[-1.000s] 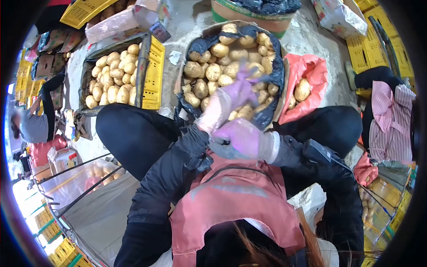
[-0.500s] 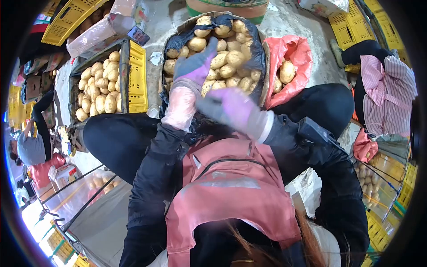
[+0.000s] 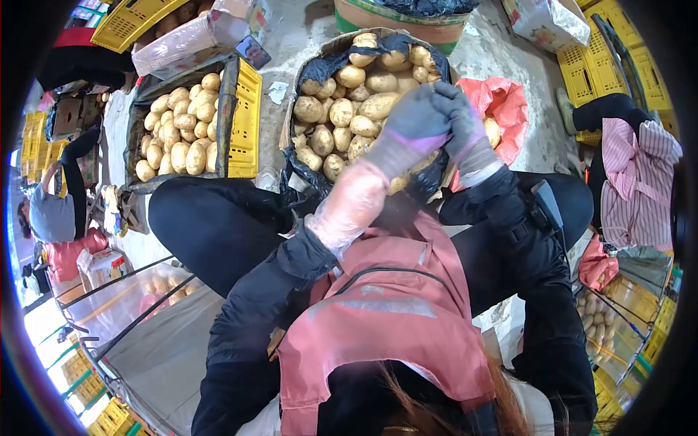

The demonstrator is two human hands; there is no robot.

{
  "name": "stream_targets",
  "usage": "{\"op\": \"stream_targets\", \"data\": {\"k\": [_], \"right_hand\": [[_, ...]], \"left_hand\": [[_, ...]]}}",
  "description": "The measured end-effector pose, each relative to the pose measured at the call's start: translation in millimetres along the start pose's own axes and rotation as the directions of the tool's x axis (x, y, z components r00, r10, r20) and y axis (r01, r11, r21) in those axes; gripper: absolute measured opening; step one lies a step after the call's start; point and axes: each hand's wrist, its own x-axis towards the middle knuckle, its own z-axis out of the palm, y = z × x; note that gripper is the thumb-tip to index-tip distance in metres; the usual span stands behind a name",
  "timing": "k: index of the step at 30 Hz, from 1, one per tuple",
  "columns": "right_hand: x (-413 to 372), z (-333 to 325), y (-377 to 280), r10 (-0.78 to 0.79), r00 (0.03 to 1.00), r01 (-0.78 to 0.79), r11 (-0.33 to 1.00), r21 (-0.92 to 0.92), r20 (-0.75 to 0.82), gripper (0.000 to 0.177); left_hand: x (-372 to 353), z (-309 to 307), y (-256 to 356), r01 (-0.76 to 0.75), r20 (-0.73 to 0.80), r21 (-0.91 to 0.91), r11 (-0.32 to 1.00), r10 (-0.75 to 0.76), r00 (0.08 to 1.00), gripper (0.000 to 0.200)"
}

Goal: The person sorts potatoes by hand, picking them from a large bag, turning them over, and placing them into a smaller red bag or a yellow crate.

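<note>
Fingers [image 3: 448,102] bent, both hands brought tog. over box

Since approx. half a sec. ago, the gap betw. the hands has been closed: the L hand [image 3: 416,120] has been shifted from over the left half of the black-lined box [image 3: 320,70], and both are now met above its right side. Judged from that, they're being worked as a pair there. L fingers are mostly hidden behind the back of the glove; those of the R hand [image 3: 465,123] are curled against them. Exact closure can't be told, nor whether a potato is gripped. Potatoes [image 3: 342,112] are heaped inside the box; more are held in the yellow crate [image 3: 246,120], left of box, & red bag [image 3: 509,105], just right of it.
</note>
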Motion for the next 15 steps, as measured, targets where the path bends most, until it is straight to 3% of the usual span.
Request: {"op": "stream_targets", "data": {"k": [1, 3, 5, 6, 7, 9, 10, 11, 12, 13, 15], "right_hand": [[4.7, -5.9, -5.3, -0.052, 0.998, 0.053, 0.998, 0.042, -0.024, 0.035], [12.1, -14.2, -2.7, -0.069, 0.998, 0.069, 0.996, 0.048, 0.0, 0.034], [2.5, -4.1, -1.7, -0.113, 0.983, 0.096, 0.988, 0.118, 0.147, 0.033], [-13.2, 5.2, -2.5, -0.101, 0.984, 0.088, 0.992, 0.088, 0.146, 0.031], [-19.5, 12.3, -1.4, -0.102, 0.984, 0.089, 0.992, 0.09, 0.148, 0.031], [-24.5, 19.9, -2.1, -0.016, 0.994, 0.011, 0.999, 0.044, 0.11, 0.03], [-22.0, 22.2, -9.4, -0.006, 0.997, 0.023, 0.972, -0.232, 0.074, 0.029], [-21.0, 23.0, -9.5, -0.013, 0.997, 0.03, 0.973, -0.227, 0.075, 0.029], [-21.5, 23.9, -8.7, -0.318, 0.941, 0.325, 0.748, -0.578, 0.118, 0.033], [-23.4, 26.0, -8.2, -0.547, 0.793, 0.496, 0.322, -0.806, 0.269, 0.038], [-54.0, 52.4, -21.8, -0.277, 0.883, 0.469, 0.481, -0.741, 0.379, 0.041]], "left_hand": [[-10.6, -20.3, 7.1, 0.115, 0.01, -0.048, 0.992, -0.115, 0.993, 0.014], [4.7, -34.6, 5.6, -0.012, -0.191, -0.055, 0.998, 0.001, 0.982, 0.023], [10.0, -38.3, 10.7, 0.299, -0.305, 0.008, 0.954, -0.282, 0.909, 0.04], [3.0, -22.6, -8.1, 0.387, -0.249, -0.323, 0.864, -0.472, 0.846, 0.047], [6.0, -23.8, 1.7, 0.438, -0.009, -0.748, 0.498, -0.668, 0.744, 0.034], [-1.4, -23.8, -20.5, 0.495, 0.328, -0.865, 0.076, -0.66, 0.675, 0.024], [-1.8, -24.8, -21.6, 0.496, 0.326, -0.865, 0.082, -0.659, 0.678, 0.024], [-1.6, -26.0, -22.1, 0.461, 0.216, -0.853, 0.244, -0.639, 0.738, 0.022], [-0.8, -26.8, -22.5, 0.413, 0.11, -0.819, 0.399, -0.597, 0.795, 0.02], [5.8, -30.8, -16.9, 0.401, 0.048, -0.799, 0.447, -0.618, 0.785, 0.021], [8.5, -30.4, -27.2, 0.387, 0.027, -0.769, 0.508, -0.58, 0.814, 0.026]]}}
